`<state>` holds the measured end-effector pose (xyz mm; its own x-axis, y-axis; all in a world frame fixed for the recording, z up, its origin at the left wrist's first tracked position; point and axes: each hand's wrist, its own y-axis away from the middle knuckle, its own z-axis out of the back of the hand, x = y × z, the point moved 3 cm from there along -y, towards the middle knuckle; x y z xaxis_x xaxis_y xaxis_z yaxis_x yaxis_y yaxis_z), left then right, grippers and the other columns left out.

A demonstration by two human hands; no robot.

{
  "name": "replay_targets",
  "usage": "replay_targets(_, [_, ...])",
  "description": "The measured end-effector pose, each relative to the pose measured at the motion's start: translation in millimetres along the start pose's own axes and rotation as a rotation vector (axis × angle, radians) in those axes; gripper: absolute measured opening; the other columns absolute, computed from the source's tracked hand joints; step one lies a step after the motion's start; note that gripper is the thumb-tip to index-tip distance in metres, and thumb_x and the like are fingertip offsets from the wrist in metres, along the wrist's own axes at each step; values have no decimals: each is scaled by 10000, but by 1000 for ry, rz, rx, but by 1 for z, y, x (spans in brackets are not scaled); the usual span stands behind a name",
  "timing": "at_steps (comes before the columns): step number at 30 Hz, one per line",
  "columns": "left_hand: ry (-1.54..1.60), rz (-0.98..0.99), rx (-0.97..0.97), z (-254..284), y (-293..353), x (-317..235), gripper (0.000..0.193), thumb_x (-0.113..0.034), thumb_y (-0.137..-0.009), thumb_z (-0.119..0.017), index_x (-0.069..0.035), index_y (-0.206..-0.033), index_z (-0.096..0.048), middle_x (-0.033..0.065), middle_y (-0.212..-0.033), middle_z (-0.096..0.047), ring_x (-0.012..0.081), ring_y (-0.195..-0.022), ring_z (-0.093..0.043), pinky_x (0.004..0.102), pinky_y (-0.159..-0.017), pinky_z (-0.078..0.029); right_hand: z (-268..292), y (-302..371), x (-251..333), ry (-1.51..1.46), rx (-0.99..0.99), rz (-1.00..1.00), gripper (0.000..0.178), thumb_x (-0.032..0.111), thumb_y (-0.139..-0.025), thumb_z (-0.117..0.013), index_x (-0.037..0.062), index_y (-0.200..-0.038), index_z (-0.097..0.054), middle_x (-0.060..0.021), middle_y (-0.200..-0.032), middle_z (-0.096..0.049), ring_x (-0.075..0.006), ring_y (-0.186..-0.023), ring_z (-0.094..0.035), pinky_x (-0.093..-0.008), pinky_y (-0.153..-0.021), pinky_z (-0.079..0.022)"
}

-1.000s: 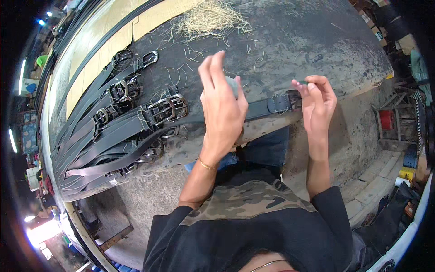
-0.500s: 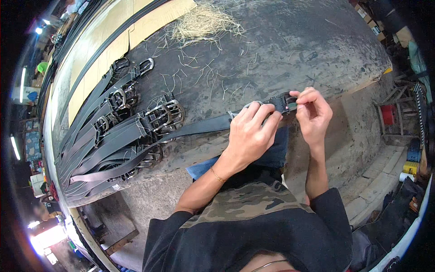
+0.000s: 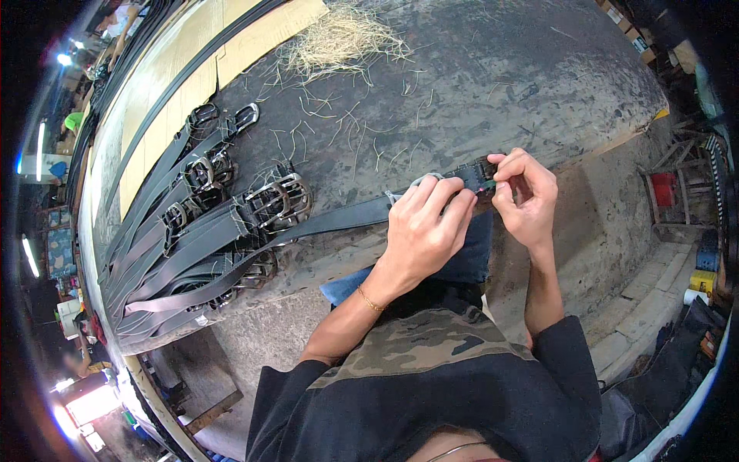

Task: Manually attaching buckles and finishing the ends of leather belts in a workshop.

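Observation:
A black belt [image 3: 346, 218] runs from the heap of belts at the left across the near edge of the bench to my hands. My left hand [image 3: 431, 223] is closed on it close to its right end, knuckles up. At that end sits a dark buckle part [image 3: 477, 171], partly hidden by my fingers. My right hand [image 3: 527, 192] is pinched there, thumb and forefinger against the tip. A small greenish bit shows beside the thumb, too small to name.
Several black belts with metal buckles [image 3: 281, 199] lie heaped at the left. A pile of pale thread ends [image 3: 342, 42] lies at the back, with loose strands nearby. Cardboard [image 3: 269, 35] covers the far left. A wooden stool [image 3: 673, 189] stands at the right.
My right hand has shifted slightly left and its pinch has changed a little at the belt's end. My left hand keeps its hold. The whole view has moved slightly.

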<state>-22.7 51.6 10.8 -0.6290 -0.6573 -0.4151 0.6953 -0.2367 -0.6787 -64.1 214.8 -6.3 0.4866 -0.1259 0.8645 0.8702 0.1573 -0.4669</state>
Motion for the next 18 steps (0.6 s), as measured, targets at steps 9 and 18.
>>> replay_targets(9, [45, 28, -37, 3, 0, -1, 193, 26, -687, -738, -36, -827, -620, 105, -866, -605, 283, -705, -592, 370, -586, -490, 1, 1, -1, 23, 22, -16, 114, -108, -745, -578, -12, -803, -559, -63, -791, -575, -165, -881, -644, -232, -669, -469])
replay_targets(18, [385, 587, -537, 39, -26, 22, 357, 37, -768, -656, 15, -1072, -469, 166, -947, -511, 313, -842, -549, 380, -802, -471, 1, -6, -8, -425, -339, -234, 94, -31, -922, -570, -47, -1000, -620, -77, -971, -612, -157, -906, -642, -289, -838, -533])
